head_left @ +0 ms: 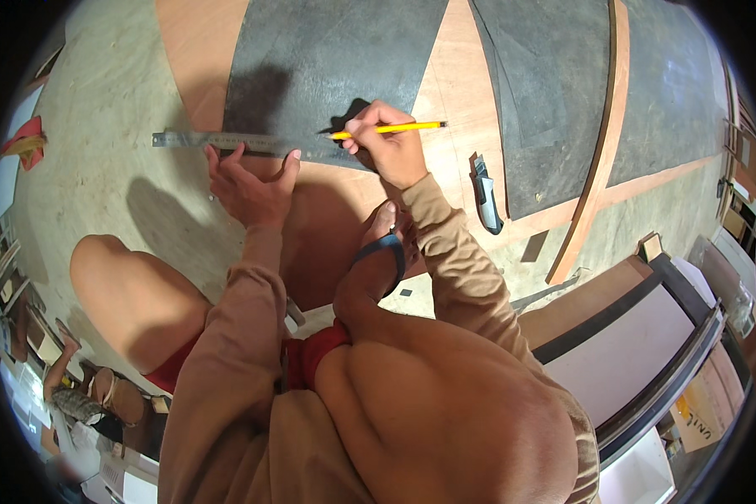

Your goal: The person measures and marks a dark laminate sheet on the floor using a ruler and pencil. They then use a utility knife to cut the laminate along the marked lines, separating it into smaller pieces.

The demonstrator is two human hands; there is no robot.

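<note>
My left hand presses its spread fingertips on a metal ruler. The ruler lies across the lower edge of a dark grey sheet, its left end reaching past the sheet. A yellow pencil is pinched in my right hand, its tip down on the sheet just above the ruler. Under the dark sheet lies a reddish-brown plywood panel. To the right of my right hand, a utility knife with its blade out rests on the plywood.
A second dark sheet lies to the right, with a long wooden strip across it. My sandalled foot is on the panel near the ruler. A framed white panel stands at lower right. Another person is at far lower left.
</note>
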